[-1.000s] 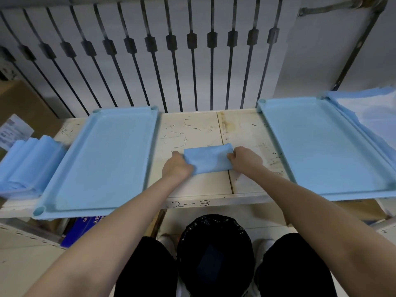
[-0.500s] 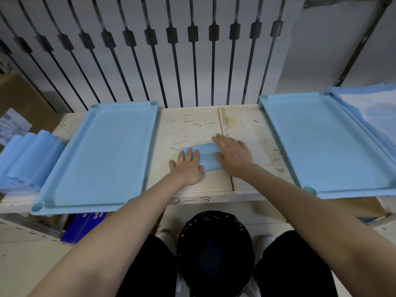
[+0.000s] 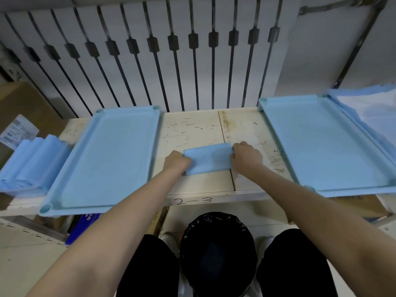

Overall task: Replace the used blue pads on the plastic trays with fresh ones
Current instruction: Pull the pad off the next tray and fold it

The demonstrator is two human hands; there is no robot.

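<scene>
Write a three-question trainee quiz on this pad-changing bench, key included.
1. Multiple choice: the folded blue pad lies A) on the bench between the left tray and the right tray, B) inside a tray, C) on the floor.
2. True or false: only the right hand grips the pad.
3. Fill in: the handwritten mark on the bench's front edge reads ___.
Key: 1 A; 2 false, the left hand grips it too; 3 "2-3".

- Soft, dim light is falling evenly around the fingers (image 3: pixel 236 149).
- Far above the fingers, the straight bars (image 3: pixel 194 71) are bending outward and blurring.
</scene>
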